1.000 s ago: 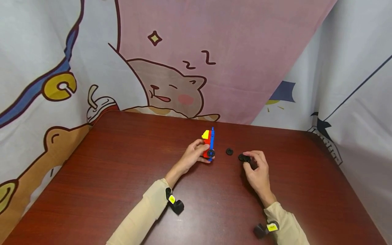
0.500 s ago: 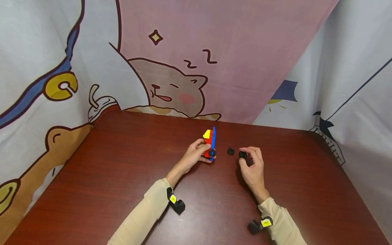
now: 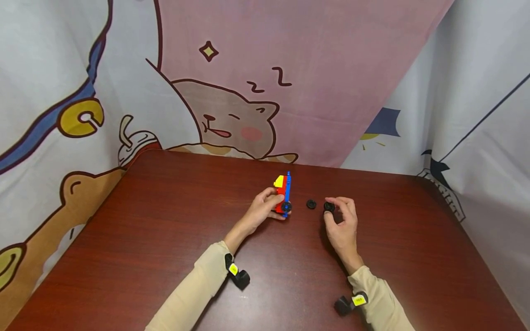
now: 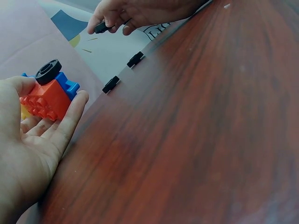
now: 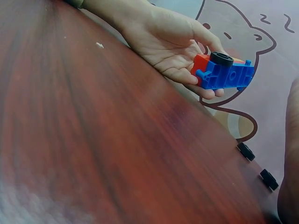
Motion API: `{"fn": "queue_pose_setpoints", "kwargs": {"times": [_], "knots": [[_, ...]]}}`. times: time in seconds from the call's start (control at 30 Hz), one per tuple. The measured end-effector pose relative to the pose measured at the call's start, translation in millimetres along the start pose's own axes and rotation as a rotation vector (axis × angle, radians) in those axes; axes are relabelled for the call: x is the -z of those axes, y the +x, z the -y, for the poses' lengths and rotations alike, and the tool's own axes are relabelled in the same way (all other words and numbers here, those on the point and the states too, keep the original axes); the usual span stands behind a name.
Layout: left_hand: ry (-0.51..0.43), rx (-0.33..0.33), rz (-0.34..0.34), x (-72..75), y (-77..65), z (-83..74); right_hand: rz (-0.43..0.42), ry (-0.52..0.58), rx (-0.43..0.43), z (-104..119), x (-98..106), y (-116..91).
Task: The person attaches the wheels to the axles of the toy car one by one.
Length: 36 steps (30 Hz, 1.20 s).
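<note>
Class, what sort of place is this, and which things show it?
Probably a screened-off tabletop workspace: a wooden-looking table, cartoon-printed cloth hung behind it, and a toy block model in the left hand.

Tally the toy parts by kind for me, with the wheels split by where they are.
Building-block vehicle, in the left hand: 1
Fitted black wheel, visible: 1
Pinched black wheel, in the right hand: 1
Loose black wheels, on the table: 2
Total: 5

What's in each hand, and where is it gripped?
Left hand: the toy car, by its red body at the wheeled end. Right hand: a black wheel, pinched by its rim.
</note>
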<state>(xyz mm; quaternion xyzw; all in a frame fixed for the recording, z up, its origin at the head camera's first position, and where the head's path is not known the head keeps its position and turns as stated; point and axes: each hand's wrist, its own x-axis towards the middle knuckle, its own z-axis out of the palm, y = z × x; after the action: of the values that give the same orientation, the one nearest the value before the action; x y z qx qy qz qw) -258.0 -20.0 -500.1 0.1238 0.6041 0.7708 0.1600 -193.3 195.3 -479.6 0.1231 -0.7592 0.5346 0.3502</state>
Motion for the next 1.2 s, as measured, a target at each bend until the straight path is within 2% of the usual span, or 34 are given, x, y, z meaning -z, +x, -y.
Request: {"fn": "queue_pose_setpoints", "kwargs": {"times": [0.33,0.53,0.7,0.93,1.2], "knots": [[0.001,-0.011,-0.006,0.6,-0.9,1.5,0.012,-0.003,-0.008,-2.8,-9.9,3.1],[0.0,-0.025,0.022,-2.2,-1.2,2.2,0.005,0.01,0.004,-2.8,-16.6,3.2],[-0.003,-0.027,0.005,-2.0,-1.1,0.8,-0.005,0.009,-0.005,-2.6,-21.5,5.6],[-0.01,-0.009,-0.005,-1.4,-1.7,4.4,0.011,0.015,-0.018,-0.8,-33.2,6.8],[0.009,-0.028,-0.002,-0.8,-0.9,1.0,-0.003,0.042,-0.001,-3.7,-50.4,13.5]]}}
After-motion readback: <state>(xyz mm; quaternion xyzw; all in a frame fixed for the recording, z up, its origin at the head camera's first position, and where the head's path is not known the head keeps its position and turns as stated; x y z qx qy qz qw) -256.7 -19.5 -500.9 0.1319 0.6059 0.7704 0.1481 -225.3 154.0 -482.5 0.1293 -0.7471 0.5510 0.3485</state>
